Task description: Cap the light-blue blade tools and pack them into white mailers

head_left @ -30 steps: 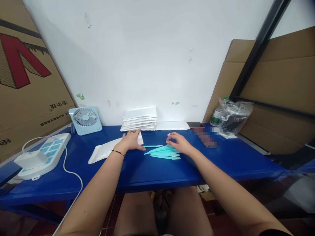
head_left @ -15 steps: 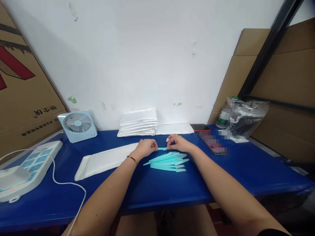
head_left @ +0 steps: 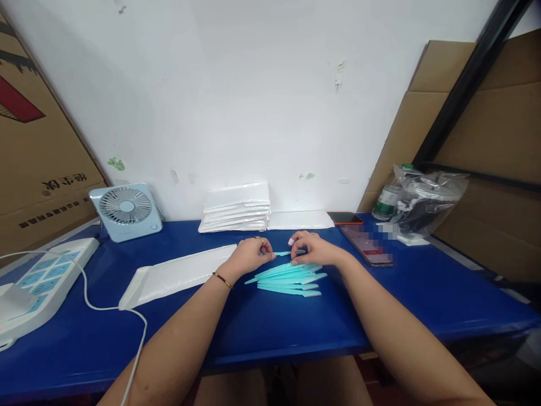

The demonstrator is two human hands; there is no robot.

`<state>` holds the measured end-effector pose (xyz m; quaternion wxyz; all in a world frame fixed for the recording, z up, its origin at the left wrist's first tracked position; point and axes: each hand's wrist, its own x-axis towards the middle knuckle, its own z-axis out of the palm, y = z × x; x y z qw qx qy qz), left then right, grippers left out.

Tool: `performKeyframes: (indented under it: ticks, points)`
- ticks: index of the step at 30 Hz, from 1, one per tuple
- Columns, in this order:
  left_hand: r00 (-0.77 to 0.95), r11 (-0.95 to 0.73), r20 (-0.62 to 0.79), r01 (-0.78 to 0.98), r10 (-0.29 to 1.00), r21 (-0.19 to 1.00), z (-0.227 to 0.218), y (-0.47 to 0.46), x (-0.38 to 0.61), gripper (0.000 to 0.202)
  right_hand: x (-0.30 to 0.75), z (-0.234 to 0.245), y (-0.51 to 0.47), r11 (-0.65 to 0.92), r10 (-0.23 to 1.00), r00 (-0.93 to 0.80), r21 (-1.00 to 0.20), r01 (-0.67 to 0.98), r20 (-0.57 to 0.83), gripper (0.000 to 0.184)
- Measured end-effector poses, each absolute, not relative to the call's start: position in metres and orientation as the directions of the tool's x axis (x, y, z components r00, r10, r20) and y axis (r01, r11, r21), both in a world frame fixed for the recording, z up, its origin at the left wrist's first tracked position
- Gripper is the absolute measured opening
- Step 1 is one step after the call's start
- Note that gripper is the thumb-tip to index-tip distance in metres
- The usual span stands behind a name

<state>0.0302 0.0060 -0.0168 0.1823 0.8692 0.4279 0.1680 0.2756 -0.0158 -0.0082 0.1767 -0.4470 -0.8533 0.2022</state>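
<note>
I see a flat blue counter (head_left: pixel 397 299); on it, slim turquoise plastic sticks (head_left: pixel 281 274), long flat white packet (head_left: pixel 181 273), square pale-blue plastic fan (head_left: pixel 127 211).

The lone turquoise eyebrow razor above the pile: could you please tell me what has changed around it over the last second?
The left hand moved right from the white padded mailer and took hold of the lone razor, which shifted right relative to the pile. The right hand stays close by; its contact is unclear. The mailer stack and fan stayed put.
</note>
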Motion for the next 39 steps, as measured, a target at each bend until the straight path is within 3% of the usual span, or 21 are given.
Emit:
performKeyframes:
  ticks: [5,9,15,20,26,29,34,39]
  points:
    - [0.675,-0.597,0.043,0.619,0.736,0.51,-0.014,-0.001,0.032,0.029,0.27,-0.009,-0.015,0.51,0.835,-0.542,-0.501,0.7,0.094,0.021]
    - [0.63,-0.609,0.111,0.667,0.768,0.428,-0.011,0.002,0.033,0.02,0.279,-0.011,-0.01,0.465,0.875,-0.452,-0.552,0.692,0.171,0.022]
    - [0.555,-0.572,0.157,0.748,0.817,0.336,-0.014,0.014,0.025,0.015,0.3,-0.015,-0.001,0.345,0.938,-0.275,-0.486,0.803,0.211,0.017]
    - [0.582,-0.622,0.222,0.722,0.783,0.303,-0.014,0.009,0.028,0.025,0.292,-0.008,-0.011,0.416,0.909,-0.38,-0.439,0.796,0.173,0.022]
    - [0.655,-0.646,0.085,0.7,0.75,0.306,-0.012,0.001,0.035,0.02,0.278,-0.01,-0.015,0.454,0.874,-0.487,-0.385,0.803,0.015,0.019]
    - [0.627,-0.629,0.103,0.73,0.772,0.269,-0.013,0.006,0.032,0.018,0.284,-0.011,-0.013,0.456,0.875,-0.484,-0.398,0.796,0.033,0.019]
    - [0.545,-0.571,0.17,0.784,0.821,0.245,-0.012,0.016,0.022,0.014,0.301,-0.006,-0.01,0.348,0.938,-0.313,-0.399,0.849,0.151,0.018]
    - [0.6,-0.626,0.185,0.718,0.779,0.305,-0.011,0.007,0.028,0.018,0.301,0.0,-0.015,0.404,0.912,-0.387,-0.476,0.781,0.14,0.022]
